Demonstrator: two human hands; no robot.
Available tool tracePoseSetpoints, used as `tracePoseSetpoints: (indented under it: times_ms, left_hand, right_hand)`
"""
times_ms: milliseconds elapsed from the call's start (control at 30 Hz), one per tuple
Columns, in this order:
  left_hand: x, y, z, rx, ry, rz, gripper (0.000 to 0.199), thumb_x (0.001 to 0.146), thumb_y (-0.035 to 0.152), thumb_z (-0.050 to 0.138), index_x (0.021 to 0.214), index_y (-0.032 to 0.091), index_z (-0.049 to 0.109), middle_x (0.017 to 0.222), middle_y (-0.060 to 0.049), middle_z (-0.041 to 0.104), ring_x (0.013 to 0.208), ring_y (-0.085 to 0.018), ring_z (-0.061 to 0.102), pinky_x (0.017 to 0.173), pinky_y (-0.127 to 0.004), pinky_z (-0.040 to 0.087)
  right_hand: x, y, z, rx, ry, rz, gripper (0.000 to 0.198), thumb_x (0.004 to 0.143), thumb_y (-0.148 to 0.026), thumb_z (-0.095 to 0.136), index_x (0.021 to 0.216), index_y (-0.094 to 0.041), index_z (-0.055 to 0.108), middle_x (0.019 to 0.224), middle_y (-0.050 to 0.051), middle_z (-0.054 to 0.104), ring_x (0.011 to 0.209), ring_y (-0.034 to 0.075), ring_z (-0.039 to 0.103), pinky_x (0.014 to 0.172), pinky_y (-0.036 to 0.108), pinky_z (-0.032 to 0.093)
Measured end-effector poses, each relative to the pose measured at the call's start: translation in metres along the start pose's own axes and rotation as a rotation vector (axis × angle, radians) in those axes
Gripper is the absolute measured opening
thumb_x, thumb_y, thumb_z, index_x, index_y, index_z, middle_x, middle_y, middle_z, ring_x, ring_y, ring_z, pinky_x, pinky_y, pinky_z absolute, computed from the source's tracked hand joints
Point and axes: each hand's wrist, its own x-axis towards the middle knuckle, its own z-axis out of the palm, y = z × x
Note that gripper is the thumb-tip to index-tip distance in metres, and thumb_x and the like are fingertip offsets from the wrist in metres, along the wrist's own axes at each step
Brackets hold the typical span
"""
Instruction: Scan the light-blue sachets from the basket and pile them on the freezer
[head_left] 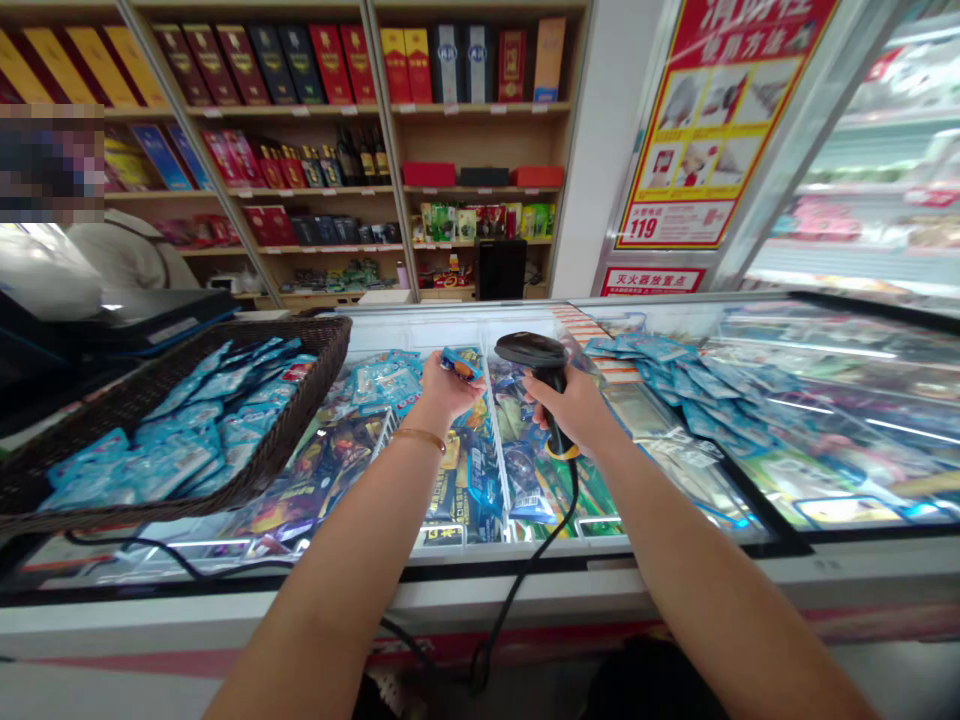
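Observation:
Over the glass-topped freezer, my left hand (448, 388) is closed on a small blue packet (462, 364) with an orange patch. To the right, my right hand (574, 410) grips the black handle of a barcode scanner (531, 352). The scanner's head points left, toward the packet, a short way apart from it. From the handle's base a black cable (551, 535) hangs down past the freezer's front edge. Beneath both hands lie frozen goods (465, 480) in colourful wrappers, split up by white wire dividers.
A dark wicker basket (300, 420) of blue packets (217, 420) stands at the left. More blue packets (697, 385) are heaped on the glass at right. Behind rise shelves (480, 120) of boxes and bottles. A person (120, 250) is at the far left.

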Motion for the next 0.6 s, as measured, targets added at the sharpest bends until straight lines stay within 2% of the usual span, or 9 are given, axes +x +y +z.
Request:
tracePoseSetpoints:
  times_ms: [67, 133, 233, 333, 400, 467, 600]
  left_hand:
    - [-0.007, -0.001, 0.001, -0.031, -0.012, -0.047, 0.025, 0.091, 0.035, 0.040, 0.082, 0.017, 0.055, 0.073, -0.012, 0.058, 0.071, -0.023, 0.067, 0.044, -0.024, 0.049]
    - [-0.012, -0.004, 0.004, -0.025, -0.018, -0.084, 0.024, 0.090, 0.022, 0.038, 0.096, 0.011, 0.059, 0.087, -0.018, 0.064, 0.086, -0.026, 0.071, 0.053, -0.026, 0.057]
    - [-0.010, -0.010, 0.007, 0.051, 0.018, -0.074, 0.031, 0.086, 0.005, 0.039, 0.111, 0.009, 0.057, 0.097, -0.018, 0.067, 0.095, -0.024, 0.072, 0.067, -0.028, 0.063]
    - [-0.002, -0.016, 0.003, 0.168, 0.080, 0.077, 0.026, 0.086, -0.001, 0.045, 0.103, 0.015, 0.056, 0.087, -0.007, 0.066, 0.082, -0.015, 0.071, 0.077, -0.030, 0.063]
    - [0.005, -0.018, -0.004, 0.264, 0.086, 0.213, 0.016, 0.086, 0.003, 0.056, 0.092, 0.018, 0.055, 0.078, 0.000, 0.063, 0.070, -0.010, 0.066, 0.081, -0.033, 0.063]
    - [0.010, -0.019, -0.010, 0.348, 0.100, 0.341, 0.014, 0.084, 0.009, 0.066, 0.084, 0.018, 0.054, 0.071, 0.005, 0.057, 0.061, -0.006, 0.059, 0.082, -0.036, 0.063]
    - [0.016, -0.022, -0.013, 0.413, 0.147, 0.487, 0.022, 0.077, 0.015, 0.075, 0.091, 0.020, 0.059, 0.064, 0.010, 0.046, 0.054, -0.003, 0.046, 0.081, -0.035, 0.063]
  right_hand:
    - [-0.001, -0.001, 0.001, 0.004, 0.001, -0.008, 0.026, 0.079, -0.041, 0.070, 0.087, -0.020, 0.057, 0.057, -0.001, 0.063, 0.040, 0.013, 0.055, 0.041, 0.023, 0.046]
    - [-0.002, -0.002, 0.001, -0.004, -0.001, -0.009, 0.025, 0.080, -0.041, 0.070, 0.084, -0.020, 0.057, 0.054, -0.001, 0.061, 0.039, 0.013, 0.055, 0.041, 0.023, 0.046]
    - [-0.001, -0.001, 0.002, -0.013, 0.003, 0.002, 0.025, 0.080, -0.041, 0.071, 0.082, -0.021, 0.056, 0.053, -0.001, 0.061, 0.040, 0.013, 0.056, 0.041, 0.023, 0.046]
    - [0.000, 0.000, 0.003, -0.014, 0.007, 0.020, 0.024, 0.079, -0.039, 0.072, 0.086, -0.021, 0.057, 0.055, -0.001, 0.063, 0.040, 0.013, 0.056, 0.042, 0.024, 0.047]
    - [0.001, 0.001, 0.003, -0.021, 0.006, 0.034, 0.023, 0.080, -0.038, 0.071, 0.086, -0.021, 0.056, 0.054, -0.001, 0.063, 0.039, 0.013, 0.056, 0.041, 0.024, 0.046]
    - [0.001, -0.001, 0.002, -0.037, -0.001, 0.044, 0.021, 0.082, -0.036, 0.070, 0.084, -0.020, 0.056, 0.052, -0.001, 0.062, 0.038, 0.013, 0.055, 0.041, 0.023, 0.045]
    - [-0.002, -0.008, 0.000, -0.133, 0.001, 0.061, 0.020, 0.083, -0.032, 0.070, 0.081, -0.021, 0.055, 0.047, -0.003, 0.058, 0.035, 0.012, 0.053, 0.039, 0.022, 0.043]
